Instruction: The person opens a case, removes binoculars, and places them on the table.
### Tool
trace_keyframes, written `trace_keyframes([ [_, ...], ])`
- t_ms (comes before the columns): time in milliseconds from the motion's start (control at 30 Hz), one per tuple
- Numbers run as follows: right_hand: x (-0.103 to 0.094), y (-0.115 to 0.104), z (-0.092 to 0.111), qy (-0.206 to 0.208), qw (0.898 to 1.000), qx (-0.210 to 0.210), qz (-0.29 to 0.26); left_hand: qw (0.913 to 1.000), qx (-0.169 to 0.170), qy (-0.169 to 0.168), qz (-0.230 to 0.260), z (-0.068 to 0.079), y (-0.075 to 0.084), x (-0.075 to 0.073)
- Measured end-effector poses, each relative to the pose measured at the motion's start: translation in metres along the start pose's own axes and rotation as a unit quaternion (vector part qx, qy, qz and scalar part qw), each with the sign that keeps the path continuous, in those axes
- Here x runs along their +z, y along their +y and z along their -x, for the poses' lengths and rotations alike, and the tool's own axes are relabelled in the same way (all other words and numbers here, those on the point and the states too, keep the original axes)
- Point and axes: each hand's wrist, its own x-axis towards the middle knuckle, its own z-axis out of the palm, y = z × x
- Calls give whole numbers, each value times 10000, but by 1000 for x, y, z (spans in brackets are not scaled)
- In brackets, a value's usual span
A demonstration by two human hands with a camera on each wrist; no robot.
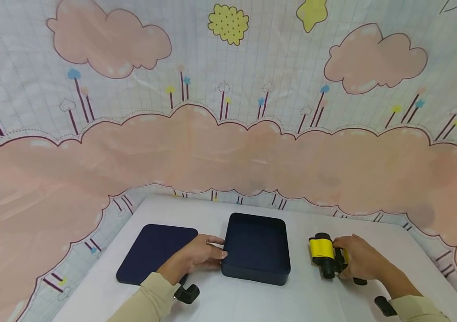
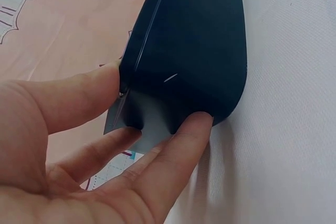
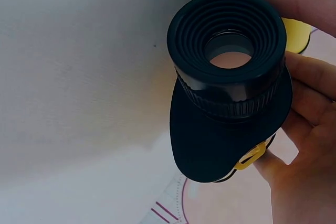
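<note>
A dark navy open-topped box (image 1: pixel 254 273) sits in the middle of the white table, its inside bare. My left hand (image 1: pixel 196 256) touches the box's left side; in the left wrist view the thumb is at the rim and fingertips (image 2: pixel 197 121) press against the wall. To the right, my right hand (image 1: pixel 359 258) grips the right barrel of yellow-and-black binoculars (image 1: pixel 322 248). In the right wrist view one black eyepiece (image 3: pixel 226 93) faces the camera, with fingers and thumb around the body. The palm side hides part of the far barrel.
A flat dark navy lid-like panel (image 1: pixel 154 250) lies left of the box, partly under my left forearm in the head view. White cloth covers the table (image 1: pixel 301 295). Behind it hangs a patterned sheet (image 1: pixel 252 156) with clouds and stars.
</note>
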Motion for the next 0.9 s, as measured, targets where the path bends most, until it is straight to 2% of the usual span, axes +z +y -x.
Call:
trace_keyframes([
  [267,7,3,0,-105,9996,219,-140,10000,11,-10,-9,1,-3,0],
  [500,13,2,0,-360,9975,527,-318,10000,14,-12,12,3,-8,-1],
  [733,9,3,-4,-387,9981,435,-180,9997,234,-113,8,1,-6,-3],
  [900,-5,1,-10,-254,9993,244,-116,9989,386,42,-257,-1,2,-8],
])
